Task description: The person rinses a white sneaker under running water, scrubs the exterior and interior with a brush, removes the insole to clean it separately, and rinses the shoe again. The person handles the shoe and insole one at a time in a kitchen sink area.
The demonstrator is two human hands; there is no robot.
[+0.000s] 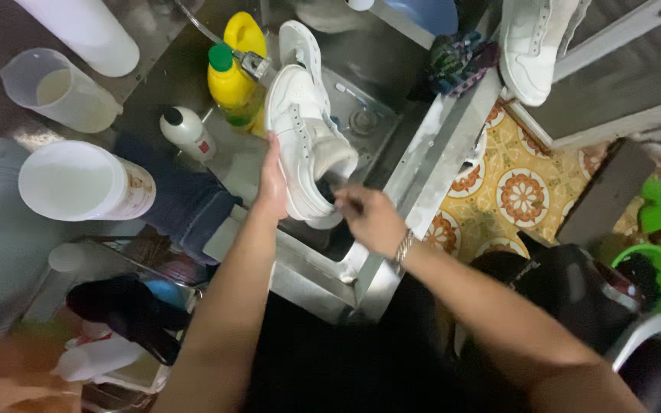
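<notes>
Over the steel sink [392, 164], we steady a white sneaker [304, 138] with our left hand [273, 183], fingers pressed flat against its side, while our right hand [369, 218], fingers pinching something dark, seemingly scrubs its heel, beside a yellow bottle [231, 76].

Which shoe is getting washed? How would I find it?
Look in the steel sink in the middle. The white lace-up sneaker stands on end there, the left hand steadying its side and the right hand at its dark opening. The other white sneaker lies untouched at the top right.
</notes>
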